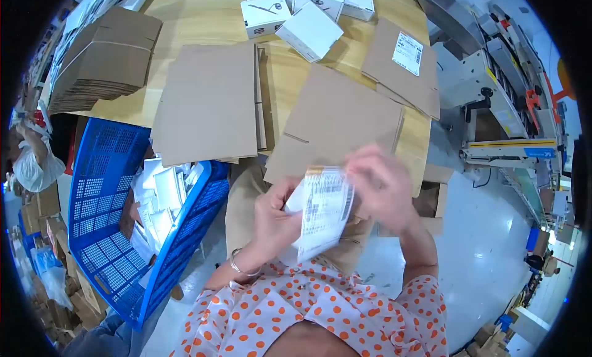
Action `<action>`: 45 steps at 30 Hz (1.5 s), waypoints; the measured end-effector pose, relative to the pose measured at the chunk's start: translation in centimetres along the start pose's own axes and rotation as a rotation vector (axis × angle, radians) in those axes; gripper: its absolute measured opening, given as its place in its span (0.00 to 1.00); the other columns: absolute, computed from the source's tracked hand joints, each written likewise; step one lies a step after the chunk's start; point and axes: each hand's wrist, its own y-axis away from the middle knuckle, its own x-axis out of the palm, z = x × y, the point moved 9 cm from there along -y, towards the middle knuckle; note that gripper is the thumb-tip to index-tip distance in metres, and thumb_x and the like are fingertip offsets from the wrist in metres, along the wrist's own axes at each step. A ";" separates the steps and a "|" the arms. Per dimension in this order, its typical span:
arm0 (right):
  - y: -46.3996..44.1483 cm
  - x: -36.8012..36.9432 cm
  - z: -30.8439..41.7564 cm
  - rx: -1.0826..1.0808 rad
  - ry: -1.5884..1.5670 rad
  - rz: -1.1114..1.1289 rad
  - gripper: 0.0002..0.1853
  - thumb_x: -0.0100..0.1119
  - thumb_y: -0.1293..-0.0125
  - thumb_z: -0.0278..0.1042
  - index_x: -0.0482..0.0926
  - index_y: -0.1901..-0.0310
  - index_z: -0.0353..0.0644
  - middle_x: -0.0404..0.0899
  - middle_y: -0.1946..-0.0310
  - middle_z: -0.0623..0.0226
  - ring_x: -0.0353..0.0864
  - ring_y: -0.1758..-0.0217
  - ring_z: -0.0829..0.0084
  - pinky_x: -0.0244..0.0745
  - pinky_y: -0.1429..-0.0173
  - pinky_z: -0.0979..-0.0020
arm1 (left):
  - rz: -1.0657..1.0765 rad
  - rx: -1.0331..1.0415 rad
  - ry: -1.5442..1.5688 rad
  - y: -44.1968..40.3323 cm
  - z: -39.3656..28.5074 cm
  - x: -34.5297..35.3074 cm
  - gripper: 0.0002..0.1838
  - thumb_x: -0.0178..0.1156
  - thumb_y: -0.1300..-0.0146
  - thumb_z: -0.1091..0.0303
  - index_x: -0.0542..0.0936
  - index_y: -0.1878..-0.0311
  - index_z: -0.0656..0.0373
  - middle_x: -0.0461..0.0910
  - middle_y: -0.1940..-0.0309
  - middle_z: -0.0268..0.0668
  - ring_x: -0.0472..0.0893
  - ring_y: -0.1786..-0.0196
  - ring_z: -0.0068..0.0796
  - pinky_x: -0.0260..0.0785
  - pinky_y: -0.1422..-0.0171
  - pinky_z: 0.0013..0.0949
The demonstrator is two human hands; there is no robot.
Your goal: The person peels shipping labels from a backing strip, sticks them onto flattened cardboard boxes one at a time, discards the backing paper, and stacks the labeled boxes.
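Observation:
My left hand [274, 215] is closed on a white shipping label sheet [324, 212] with printed text and barcodes, held upright in front of my chest. More white paper shows behind it, and I cannot tell how many sheets there are. My right hand [382, 190], a little blurred, pinches the label's upper right corner with bent fingers. Just beyond my hands, a flat cardboard carton [345, 113] lies at the table's near edge. Right of it, another flat carton [398, 64] bears a stuck-on label [407, 53].
Left on the wooden table [203, 17] lie a flattened carton stack [206, 104] and a strapped cardboard bundle [114, 54]. Several small white boxes [310, 33] sit at the back. A blue plastic basket [114, 203] holding white paper stands left; a machine [493, 104] stands right.

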 end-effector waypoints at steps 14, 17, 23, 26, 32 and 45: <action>-6.7 -4.0 -8.8 0.034 0.690 -0.319 0.03 0.55 0.41 0.24 0.74 0.66 0.36 0.78 0.58 0.67 0.73 0.64 0.68 0.68 0.58 0.72 | 0.244 -0.756 0.150 7.4 11.3 -3.4 0.11 0.63 0.46 0.78 0.81 0.59 0.72 0.81 0.71 0.35 0.74 0.72 0.20 0.70 0.62 0.21; -6.5 -4.5 -7.9 -0.001 0.660 -0.327 0.02 0.55 0.40 0.24 0.74 0.65 0.36 0.79 0.56 0.67 0.75 0.62 0.68 0.69 0.58 0.71 | 0.239 -0.776 0.151 7.5 12.2 -4.5 0.11 0.63 0.45 0.76 0.81 0.59 0.72 0.81 0.71 0.35 0.75 0.72 0.20 0.70 0.63 0.21; -6.4 -13.8 -1.0 -0.276 0.714 -0.586 0.02 0.54 0.39 0.24 0.75 0.64 0.38 0.80 0.53 0.69 0.77 0.58 0.70 0.71 0.53 0.74 | 0.098 -0.429 -0.597 6.8 13.2 -9.9 0.02 0.62 0.47 0.77 0.81 0.69 0.64 0.77 0.77 0.35 0.70 0.76 0.23 0.63 0.69 0.22; -10.4 -20.8 -4.5 -0.184 0.595 -0.558 0.06 0.54 0.38 0.25 0.76 0.60 0.35 0.80 0.53 0.66 0.76 0.59 0.72 0.70 0.55 0.76 | -0.223 -0.013 -0.661 7.0 8.4 -11.3 0.05 0.61 0.51 0.76 0.78 0.69 0.65 0.77 0.73 0.41 0.74 0.70 0.32 0.67 0.64 0.30; -15.5 -23.0 -20.5 0.067 0.853 -0.299 0.13 0.54 0.36 0.30 0.75 0.52 0.34 0.79 0.57 0.62 0.75 0.58 0.69 0.70 0.53 0.71 | -0.502 0.509 -0.389 7.4 -1.7 -9.2 0.08 0.63 0.51 0.77 0.79 0.65 0.64 0.78 0.67 0.41 0.75 0.67 0.33 0.68 0.62 0.30; 0.9 2.8 3.6 -0.134 -0.111 0.261 0.09 0.63 0.47 0.20 0.80 0.62 0.37 0.78 0.61 0.66 0.76 0.56 0.67 0.70 0.54 0.69 | 0.075 0.290 -0.104 0.6 -3.1 1.0 0.06 0.64 0.51 0.78 0.80 0.68 0.65 0.79 0.75 0.35 0.74 0.75 0.25 0.66 0.68 0.22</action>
